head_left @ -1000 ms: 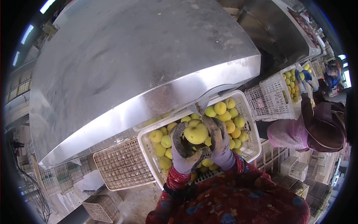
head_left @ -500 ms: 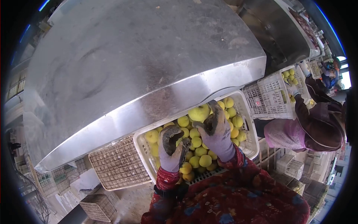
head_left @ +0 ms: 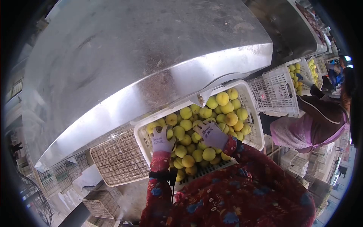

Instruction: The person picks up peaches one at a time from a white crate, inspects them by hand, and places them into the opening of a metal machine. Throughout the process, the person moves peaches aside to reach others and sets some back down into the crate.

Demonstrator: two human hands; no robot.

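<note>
Both hands wear light purple gloves with dark lettering on the backs. Palm down, my left hand (head_left: pixel 162 140) lies on the fruit at the left part of a white plastic crate (head_left: pixel 258 132), its fingers apart. My right hand (head_left: pixel 213 135) rests near the crate's middle, fingers spread over the fruit. Round yellow-green fruit (head_left: pixel 208 154), looking like peaches, fills the crate in a heap. One fruit (head_left: pixel 169 134) shows beside my left fingers. What lies under both palms is hidden.
A large metal surface (head_left: pixel 151 49) with a bent-down edge borders the crate's far side. At left sits a brown-stained crate (head_left: pixel 119 159). To the right, a co-worker (head_left: pixel 302 126) reaches into another white crate (head_left: pixel 280 89) of fruit. A smaller crate (head_left: pixel 100 204) is at lower left.
My hands have turned from curled, dark palms showing, to palm down on the fruit. The large fruit raised by my right hand is no longer held up. The co-worker's arm has shifted.
</note>
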